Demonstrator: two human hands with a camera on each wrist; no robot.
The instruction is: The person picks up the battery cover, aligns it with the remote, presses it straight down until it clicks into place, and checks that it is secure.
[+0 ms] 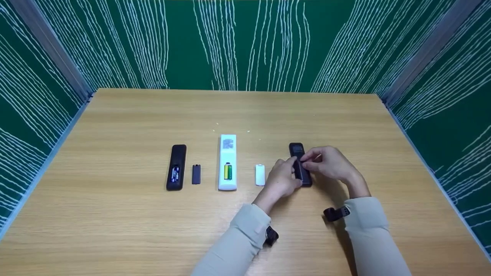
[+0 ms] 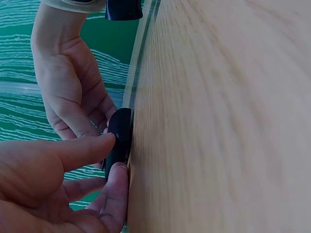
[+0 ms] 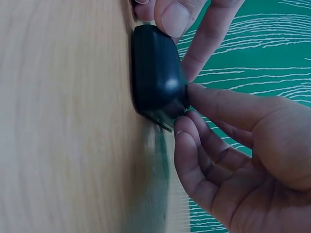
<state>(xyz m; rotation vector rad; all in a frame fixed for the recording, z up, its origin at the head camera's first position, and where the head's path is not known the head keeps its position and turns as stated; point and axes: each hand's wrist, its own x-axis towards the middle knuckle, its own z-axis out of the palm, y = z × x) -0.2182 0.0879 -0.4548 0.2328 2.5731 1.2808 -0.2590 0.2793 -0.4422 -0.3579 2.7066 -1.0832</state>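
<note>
A black remote control (image 1: 297,148) lies face down on the right of the table. My left hand (image 1: 282,178) grips its sides between thumb and fingers, as the left wrist view shows too. Over the remote's upper face, my right hand (image 1: 330,163) pinches a dark battery cover (image 1: 297,168) with thumb and fingertips. In the right wrist view only a sliver of that piece shows at the right hand's (image 3: 228,150) fingertips, beside the remote's rounded end (image 3: 158,73). Fingers hide the battery compartment.
Left of my hands lie a white remote (image 1: 228,153) with batteries showing, its white cover (image 1: 260,175), another black remote (image 1: 178,157) with batteries showing and its dark cover (image 1: 196,174). Small white crumbs dot the wooden table (image 1: 153,226). Green patterned walls (image 1: 184,46) stand around it.
</note>
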